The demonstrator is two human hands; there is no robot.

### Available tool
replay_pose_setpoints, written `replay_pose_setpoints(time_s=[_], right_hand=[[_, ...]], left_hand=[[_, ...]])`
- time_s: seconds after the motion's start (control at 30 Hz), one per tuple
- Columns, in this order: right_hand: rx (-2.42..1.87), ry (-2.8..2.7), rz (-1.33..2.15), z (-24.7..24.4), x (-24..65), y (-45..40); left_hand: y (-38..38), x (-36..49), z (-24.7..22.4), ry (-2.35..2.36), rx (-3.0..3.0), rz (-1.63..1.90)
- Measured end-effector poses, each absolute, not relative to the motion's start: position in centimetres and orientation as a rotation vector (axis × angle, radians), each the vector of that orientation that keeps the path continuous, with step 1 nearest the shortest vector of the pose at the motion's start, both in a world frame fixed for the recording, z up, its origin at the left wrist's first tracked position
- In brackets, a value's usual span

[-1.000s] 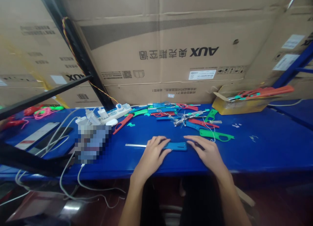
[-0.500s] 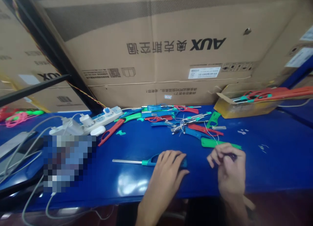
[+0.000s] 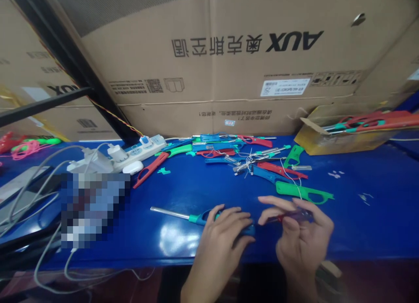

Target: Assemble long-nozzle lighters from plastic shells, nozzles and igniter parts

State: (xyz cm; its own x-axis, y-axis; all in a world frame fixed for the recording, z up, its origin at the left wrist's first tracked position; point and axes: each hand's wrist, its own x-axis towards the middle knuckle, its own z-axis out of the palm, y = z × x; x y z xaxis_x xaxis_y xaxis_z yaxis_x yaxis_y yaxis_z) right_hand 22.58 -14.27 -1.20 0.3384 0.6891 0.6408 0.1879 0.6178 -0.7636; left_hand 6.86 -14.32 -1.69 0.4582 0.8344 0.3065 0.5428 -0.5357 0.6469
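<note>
My left hand [image 3: 221, 242] lies over a blue long-necked lighter [image 3: 197, 218] on the table, its fingers curled round the handle. The lighter's metal tube points left, joined to the body by a green collar. In my right hand [image 3: 303, 244] is a screwdriver [image 3: 300, 215] with a see-through red and purple handle, pinched between thumb and fingers. Its front end points left toward the lighter's rear, apart from it; the tip is hard to make out. Beyond the right hand lies a green lighter shell half [image 3: 291, 191].
Lighter parts, loose metal tubes [image 3: 271, 152] and white wires are heaped at the back. An open carton [image 3: 327, 146] of red lighters stands back right. At left are a power strip [image 3: 140, 153], cables and a pixelated device [image 3: 94, 211]. Large cardboard boxes [image 3: 229, 71] form the back wall.
My right hand has turned and moved a little left, so the screwdriver shows more clearly and points toward the lighter. My left hand still holds the lighter. The camera view has shifted slightly.
</note>
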Motion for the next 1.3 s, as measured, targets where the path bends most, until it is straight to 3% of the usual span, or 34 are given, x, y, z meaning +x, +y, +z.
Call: replay_pose_setpoints(time_s=[1.3], right_hand=[[-0.887, -1.462, 0.264, -0.81, 22.69, -14.13]], left_hand=[[-14.25, 6.87, -1.53, 1.148, 2.289, 0.876]])
